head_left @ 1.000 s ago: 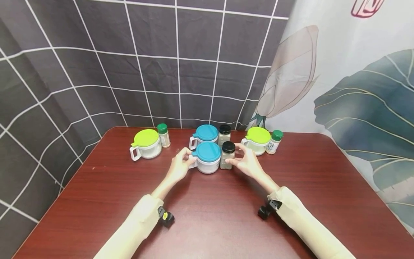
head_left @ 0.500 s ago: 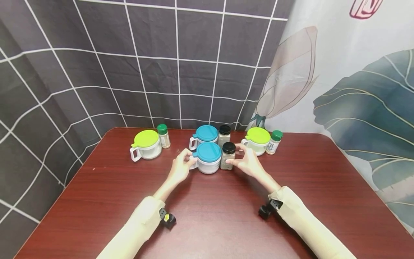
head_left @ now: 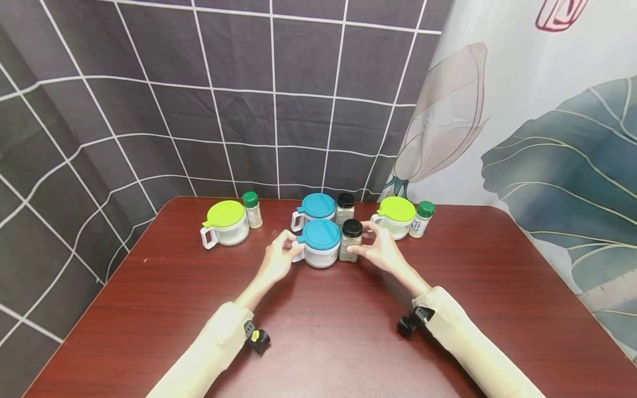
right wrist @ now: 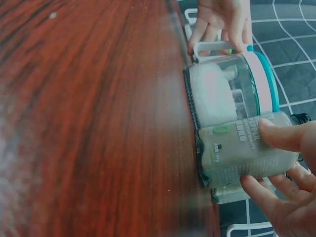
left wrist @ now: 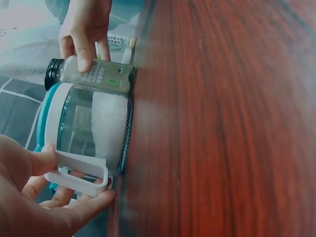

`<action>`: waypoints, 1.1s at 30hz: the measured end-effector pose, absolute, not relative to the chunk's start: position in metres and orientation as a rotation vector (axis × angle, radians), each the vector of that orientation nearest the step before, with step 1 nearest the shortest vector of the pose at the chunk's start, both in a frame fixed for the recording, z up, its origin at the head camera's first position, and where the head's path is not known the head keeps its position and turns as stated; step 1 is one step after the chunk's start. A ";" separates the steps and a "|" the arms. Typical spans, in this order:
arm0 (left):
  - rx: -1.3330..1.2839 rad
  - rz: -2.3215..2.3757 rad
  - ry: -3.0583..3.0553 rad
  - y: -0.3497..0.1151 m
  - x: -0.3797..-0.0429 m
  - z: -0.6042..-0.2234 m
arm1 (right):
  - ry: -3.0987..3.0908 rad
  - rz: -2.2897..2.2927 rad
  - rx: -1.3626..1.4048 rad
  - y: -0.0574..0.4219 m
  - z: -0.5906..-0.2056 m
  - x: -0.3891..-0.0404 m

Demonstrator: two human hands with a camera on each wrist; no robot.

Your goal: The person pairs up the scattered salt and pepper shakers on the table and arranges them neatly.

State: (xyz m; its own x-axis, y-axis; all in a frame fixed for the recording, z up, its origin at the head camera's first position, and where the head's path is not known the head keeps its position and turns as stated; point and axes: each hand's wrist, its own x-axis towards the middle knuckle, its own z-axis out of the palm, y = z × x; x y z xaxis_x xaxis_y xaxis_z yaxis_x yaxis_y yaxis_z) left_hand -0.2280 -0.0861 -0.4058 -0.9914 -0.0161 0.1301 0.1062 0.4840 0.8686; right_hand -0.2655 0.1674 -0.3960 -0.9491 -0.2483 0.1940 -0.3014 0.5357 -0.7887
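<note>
In the head view my left hand [head_left: 276,260] holds the white handle [left wrist: 101,168] of the front seasoning jar [head_left: 320,236], which has a blue lid. The left wrist view shows the thumb on top of that handle and fingers below it. White granules fill part of the clear jar. My right hand [head_left: 384,250] grips a pepper bottle [head_left: 350,250] with a black cap, thumb on its near face. "PEPPER" is readable on it in the right wrist view. The bottle stands upright against the jar's right side, both on the table.
Behind them stand another blue-lidded jar [head_left: 318,205] and black-capped bottle [head_left: 345,209]. On the left is a green-lidded jar [head_left: 225,221] with a green-capped shaker [head_left: 252,211]; on the right, a similar jar [head_left: 396,214] and shaker [head_left: 421,220]. A grid-patterned curtain [head_left: 239,110] borders the table [head_left: 318,331].
Both hands stay on the jar and the bottle, which keep their places. Only a slight shift of the whole head view shows.
</note>
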 end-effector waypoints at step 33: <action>0.018 -1.593 -2.550 -0.085 -0.222 -0.404 | -2.710 1.460 0.503 0.163 -0.396 -0.265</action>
